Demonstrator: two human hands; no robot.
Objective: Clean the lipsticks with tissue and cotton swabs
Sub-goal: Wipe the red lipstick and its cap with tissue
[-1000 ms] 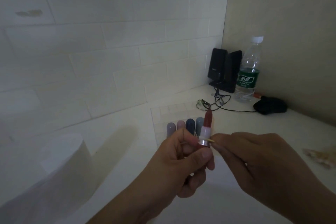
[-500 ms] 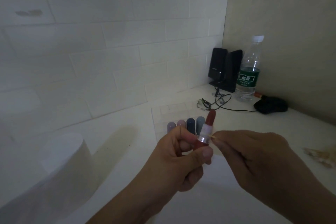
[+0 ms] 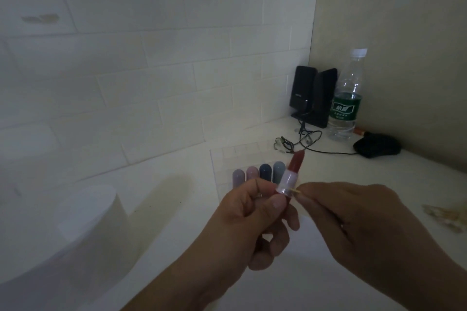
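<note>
Dimly, only a short pale tip of the cotton swab (image 3: 295,191) shows, poking from the right hand (image 3: 353,225), whose fingers pinch it against the clear collar of the lipstick (image 3: 290,177); the rest of the stick is hidden. The left hand (image 3: 252,219) grips the lipstick's base, covering it, with the red bullet tilted up to the right. Behind the lipstick, four capped lipsticks (image 3: 257,174) stand in a row, their lower halves blocked by the left hand. Left of the lipstick sits a tissue roll (image 3: 88,212), blurred. Beyond the lipstick stand black speakers (image 3: 312,96), a water bottle (image 3: 346,98) and a dark mouse (image 3: 376,145).
</note>
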